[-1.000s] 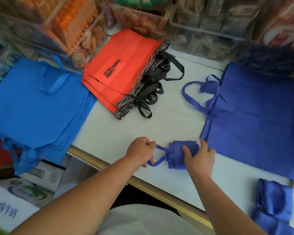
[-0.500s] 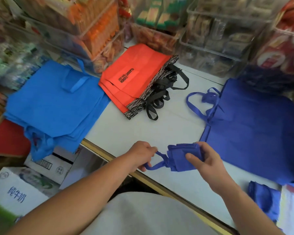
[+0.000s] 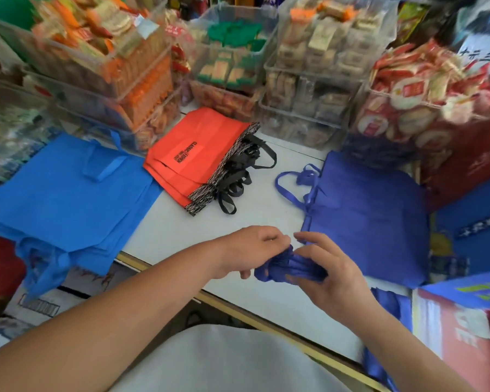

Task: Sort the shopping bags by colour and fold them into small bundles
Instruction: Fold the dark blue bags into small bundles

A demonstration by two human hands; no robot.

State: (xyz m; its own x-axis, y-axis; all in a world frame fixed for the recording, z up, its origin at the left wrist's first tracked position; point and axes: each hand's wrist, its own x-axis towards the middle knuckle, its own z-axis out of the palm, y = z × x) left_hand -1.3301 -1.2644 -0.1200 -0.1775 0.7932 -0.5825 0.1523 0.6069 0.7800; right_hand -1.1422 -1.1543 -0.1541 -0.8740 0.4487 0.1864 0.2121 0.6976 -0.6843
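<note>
Left hand: the left hand (image 3: 255, 247) lies knuckles up on a straight wrist, with the forearm coming in from the lower left. Its fingers are curled and their tips pinch the upper left end of the bundle.
Right hand: the right hand (image 3: 333, 274) is turned palm toward the left. Its fingers bend round the bundle's right side and the thumb tip shows on the near side. The index finger stands freer, reaching toward the left hand's fingertips and close to them.
Task item: a small dark-blue bundle of soft non-woven cloth (image 3: 287, 268), rumpled and folded thick. Both hands hold it just below the frame's centre, over the near part of the table. Whether it touches the top cannot be told.
Table: a smooth white tabletop (image 3: 187, 227) with a yellowish strip along its front edge.
Right of centre: a flat stack of dark-blue non-woven bags (image 3: 374, 219), matte and rectangular. Thin ribbon-like handle loops (image 3: 294, 182) spill off its left side.
Upper centre: a stack of orange-red bags (image 3: 193, 154) with black print and a black-and-white patterned band along the mouth. Their black strap handles (image 3: 238, 179) lie tangled at the right.
Left: a stack of light-blue non-woven bags (image 3: 65, 199), lying flat and overhanging the table's left edge.
Lower right: dark-blue folded cloth (image 3: 391, 305) at the table's near right corner, beside a red-and-blue printed carton (image 3: 464, 329).
Top of frame: stacked clear plastic bins (image 3: 309, 89) filled with wrapped snacks, all blurred.
</note>
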